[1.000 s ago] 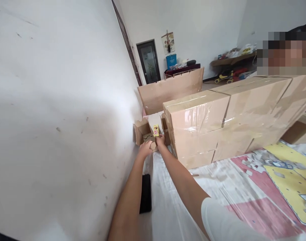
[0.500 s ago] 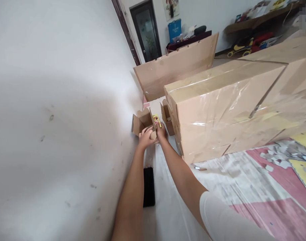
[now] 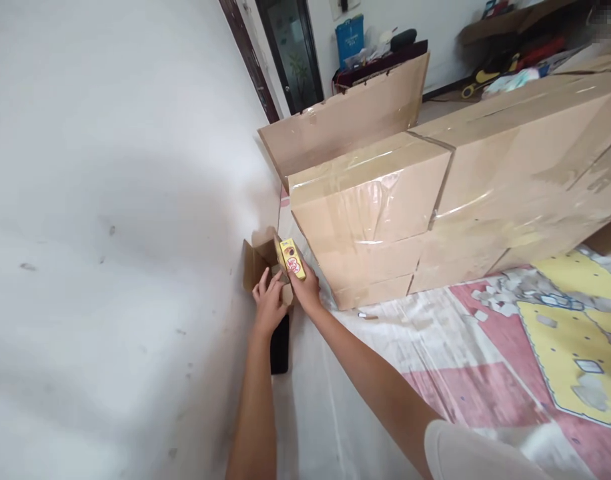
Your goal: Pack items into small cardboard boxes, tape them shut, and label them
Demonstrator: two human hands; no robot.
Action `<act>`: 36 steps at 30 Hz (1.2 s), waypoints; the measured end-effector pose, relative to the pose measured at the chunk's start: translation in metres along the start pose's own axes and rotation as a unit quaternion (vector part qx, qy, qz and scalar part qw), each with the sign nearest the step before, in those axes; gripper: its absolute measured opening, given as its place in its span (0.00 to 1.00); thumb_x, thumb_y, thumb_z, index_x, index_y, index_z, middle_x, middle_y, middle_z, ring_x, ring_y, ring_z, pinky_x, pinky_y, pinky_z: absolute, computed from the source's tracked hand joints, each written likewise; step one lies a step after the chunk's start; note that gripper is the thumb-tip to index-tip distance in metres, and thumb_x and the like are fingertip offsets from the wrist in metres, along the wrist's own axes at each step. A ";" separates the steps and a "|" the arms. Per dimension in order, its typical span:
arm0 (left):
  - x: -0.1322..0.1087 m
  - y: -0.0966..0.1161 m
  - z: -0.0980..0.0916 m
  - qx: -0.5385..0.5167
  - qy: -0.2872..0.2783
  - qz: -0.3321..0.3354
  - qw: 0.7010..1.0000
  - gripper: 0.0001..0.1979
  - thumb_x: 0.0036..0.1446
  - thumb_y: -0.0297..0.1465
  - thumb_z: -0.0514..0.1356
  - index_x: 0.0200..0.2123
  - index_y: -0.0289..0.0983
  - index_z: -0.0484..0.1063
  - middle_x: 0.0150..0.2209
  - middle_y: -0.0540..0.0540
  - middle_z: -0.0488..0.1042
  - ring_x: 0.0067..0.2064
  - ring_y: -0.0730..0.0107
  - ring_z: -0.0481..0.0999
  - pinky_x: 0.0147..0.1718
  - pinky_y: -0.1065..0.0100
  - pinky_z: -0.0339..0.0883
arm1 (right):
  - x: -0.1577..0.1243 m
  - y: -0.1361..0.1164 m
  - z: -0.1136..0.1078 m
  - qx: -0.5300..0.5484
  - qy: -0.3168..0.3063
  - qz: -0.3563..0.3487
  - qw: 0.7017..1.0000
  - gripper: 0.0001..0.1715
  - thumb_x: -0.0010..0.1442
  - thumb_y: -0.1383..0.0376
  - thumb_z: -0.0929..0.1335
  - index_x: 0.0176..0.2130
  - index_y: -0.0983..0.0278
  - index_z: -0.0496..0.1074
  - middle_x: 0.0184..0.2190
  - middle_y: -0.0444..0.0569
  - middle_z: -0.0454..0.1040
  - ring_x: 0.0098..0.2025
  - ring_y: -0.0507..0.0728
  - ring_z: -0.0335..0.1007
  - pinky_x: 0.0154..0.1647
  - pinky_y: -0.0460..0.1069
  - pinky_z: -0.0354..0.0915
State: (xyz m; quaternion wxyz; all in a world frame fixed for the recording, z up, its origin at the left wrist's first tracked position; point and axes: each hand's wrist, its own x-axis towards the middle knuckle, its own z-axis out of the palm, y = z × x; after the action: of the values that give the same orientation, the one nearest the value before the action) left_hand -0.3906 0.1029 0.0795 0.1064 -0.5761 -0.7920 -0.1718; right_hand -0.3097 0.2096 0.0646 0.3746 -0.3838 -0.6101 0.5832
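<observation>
A small open cardboard box (image 3: 253,267) stands against the white wall with its flaps up. My left hand (image 3: 269,303) is at its near edge, with bent fingers hooked over the rim. My right hand (image 3: 306,288) is closed around a small yellow carton (image 3: 292,259) with a red-and-white logo. This carton is tilted beside the box's right flap, outside the opening. The inside of the box is partly hidden by my left fingers. A black flat device (image 3: 280,347), like a phone or tablet, lies just below my left hand.
Large taped cardboard boxes (image 3: 370,227) form a low barrier on the right. Behind them stands an upright cardboard sheet (image 3: 345,120). The wall (image 3: 135,267) runs close on the left. Paper scraps (image 3: 500,297) lie on the pink, white and yellow sheet (image 3: 485,387).
The small box has come nearer, towards the black device, with my left hand at it. My right hand has raised the yellow carton, showing more of its face. The view has shifted.
</observation>
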 end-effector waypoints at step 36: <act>-0.240 0.204 -0.042 -0.107 0.002 0.117 0.987 0.19 0.60 0.18 0.52 0.50 0.41 0.71 0.71 0.42 0.62 0.76 0.48 0.40 0.65 0.32 0.55 | -0.249 0.021 -0.278 -0.291 -0.206 -0.021 0.934 0.65 0.51 0.67 0.72 0.76 0.55 0.37 0.57 0.57 0.70 0.55 0.66 0.72 0.50 0.56 0.69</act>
State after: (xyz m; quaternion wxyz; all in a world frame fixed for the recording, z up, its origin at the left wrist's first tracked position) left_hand -0.1232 -0.0678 0.0604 0.0646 -0.6722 -0.6963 -0.2430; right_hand 0.0481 0.1020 0.0517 0.1251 -0.3349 -0.8247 0.4382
